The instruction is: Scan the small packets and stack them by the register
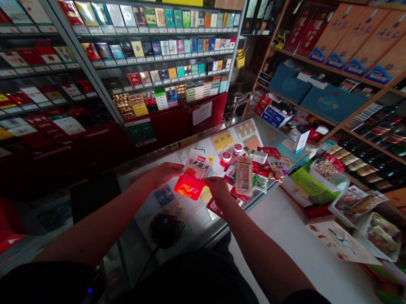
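Observation:
Between my two hands a white and red snack packet [192, 175] is held up over the glass counter, its printed side toward me. My left hand [165, 173] pinches the packet's left edge. On the opposite edge, my right hand [218, 187] has its fingers closed on the packet. A red glow lights the packet's lower half. Just below it on the counter stands a dark, pixelated device [167, 226] with a cable. Right of the packet lie a clear-fronted flat pack [244, 176], two small round red-lidded tubs [226, 158] and several red packets.
The glass counter [146, 163] runs diagonally ahead. Lit shelves of small boxes [169, 48] fill the left wall. To the right are wine bottles [390, 126], tall orange boxes [362, 38] and bins of packaged food [381, 236] beside the pale floor [286, 259].

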A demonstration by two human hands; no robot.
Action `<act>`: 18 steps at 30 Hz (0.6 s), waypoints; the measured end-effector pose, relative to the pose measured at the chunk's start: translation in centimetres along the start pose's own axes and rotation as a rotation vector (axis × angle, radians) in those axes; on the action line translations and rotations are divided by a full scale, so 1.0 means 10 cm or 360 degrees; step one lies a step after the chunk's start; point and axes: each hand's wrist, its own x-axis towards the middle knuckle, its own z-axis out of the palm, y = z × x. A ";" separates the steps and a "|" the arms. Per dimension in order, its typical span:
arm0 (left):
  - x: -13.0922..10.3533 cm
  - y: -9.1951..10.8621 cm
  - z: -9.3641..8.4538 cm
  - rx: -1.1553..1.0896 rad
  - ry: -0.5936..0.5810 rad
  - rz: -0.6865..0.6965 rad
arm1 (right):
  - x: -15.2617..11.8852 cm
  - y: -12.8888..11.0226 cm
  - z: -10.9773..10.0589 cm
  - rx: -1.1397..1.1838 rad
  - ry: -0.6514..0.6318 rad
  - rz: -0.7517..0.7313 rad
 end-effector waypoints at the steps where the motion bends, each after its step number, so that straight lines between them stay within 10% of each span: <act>1: -0.02 0.00 -0.03 -0.0023 -0.0045 -0.0021 | 0.00 -0.02 0.03 0.0008 -0.0013 -0.0018; 18: -0.29 -0.31 -0.38 0.0204 -0.0264 0.0025 | -0.38 -0.14 0.31 -0.0233 -0.0130 -0.0329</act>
